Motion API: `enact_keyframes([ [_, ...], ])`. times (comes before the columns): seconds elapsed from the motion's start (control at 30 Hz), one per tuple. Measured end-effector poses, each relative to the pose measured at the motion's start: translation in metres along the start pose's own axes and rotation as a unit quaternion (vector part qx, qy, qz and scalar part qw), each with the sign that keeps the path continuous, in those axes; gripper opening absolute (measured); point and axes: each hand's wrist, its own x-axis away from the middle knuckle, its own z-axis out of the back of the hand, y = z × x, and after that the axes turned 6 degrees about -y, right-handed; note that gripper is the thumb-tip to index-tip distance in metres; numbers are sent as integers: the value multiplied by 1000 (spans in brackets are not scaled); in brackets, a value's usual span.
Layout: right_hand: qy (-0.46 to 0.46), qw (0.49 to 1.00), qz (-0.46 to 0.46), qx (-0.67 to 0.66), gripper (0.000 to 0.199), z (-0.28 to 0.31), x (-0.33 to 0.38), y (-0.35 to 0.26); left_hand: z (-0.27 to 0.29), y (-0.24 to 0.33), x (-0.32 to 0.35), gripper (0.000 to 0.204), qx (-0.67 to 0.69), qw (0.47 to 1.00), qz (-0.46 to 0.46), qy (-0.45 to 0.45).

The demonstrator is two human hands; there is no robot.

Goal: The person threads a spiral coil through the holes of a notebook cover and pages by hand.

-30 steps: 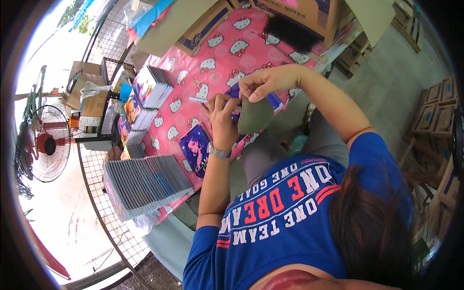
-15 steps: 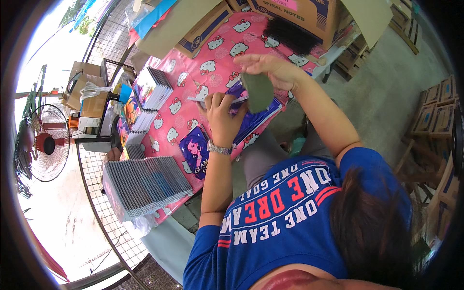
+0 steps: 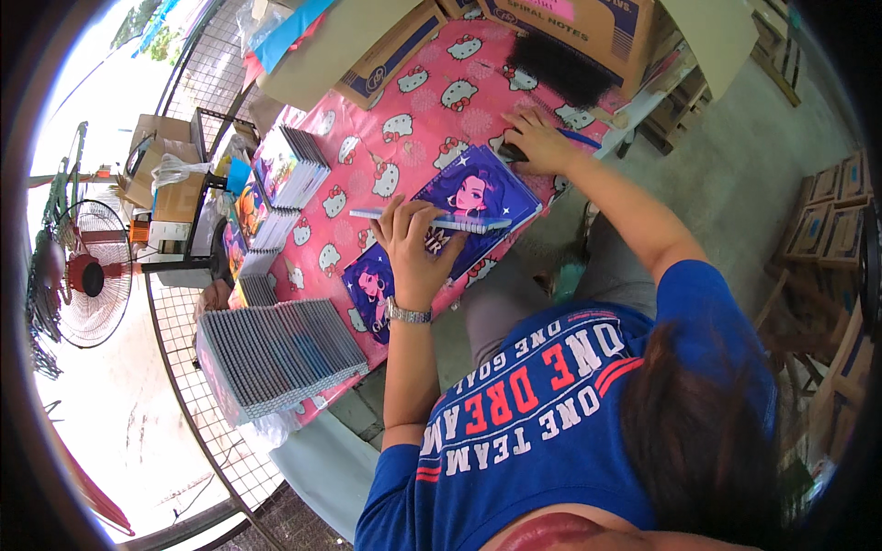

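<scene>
My left hand [image 3: 418, 243] grips a thin spiral notebook [image 3: 473, 223], held on its edge over the table. Beneath it lies a purple notebook cover [image 3: 478, 188] with a drawn figure with long dark hair. Another purple notebook [image 3: 369, 285] of the same design is flat beside my left wrist. My right hand [image 3: 542, 145] is at the table's right side, fingers curled down around something dark that is mostly hidden. A blue edge [image 3: 583, 140] shows beyond that hand.
Stacked spiral notebooks [image 3: 280, 354] stand at the left, with more colourful notebooks [image 3: 285, 170] behind them. A bristly black heap [image 3: 556, 69] sits before a cardboard box [image 3: 579, 32] at the back. Pink patterned cloth [image 3: 367, 197] covers the table. A fan [image 3: 87, 275] stands far left.
My right hand has moved away from the notebook and down to the table at the right. The grey-green sheet beside it is out of sight. The purple cover underneath is now exposed.
</scene>
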Motion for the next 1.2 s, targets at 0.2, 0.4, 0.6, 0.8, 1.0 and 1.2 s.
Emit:
enact_keyframes([
  [0.2, -42, 930, -38, -363, 51, 62, -20, -21, -8, 9, -10, 36, 3, 1000, 21, -1],
  [0.4, -288, 849, 97, -433, 45, 135, -14, -86, -9, 8, -8, 37, 16, 1000, 12, -18],
  [0.6, -244, 808, 163, -512, 47, 132, -17, -91, -7, 10, -11, 35, 36, 999, -6, -7],
  [0.8, -265, 844, 111, -452, 45, 134, -23, -94, 4, 12, -17, 40, 32, 999, -17, -34],
  [1.0, -221, 808, 158, -524, 46, 132, -21, -99, 1, 9, -11, 40, 40, 999, -6, -18],
  [1.2, -303, 803, 70, -508, 46, 123, -39, -90, -1, 21, -18, 42, -3, 999, 37, 37],
])
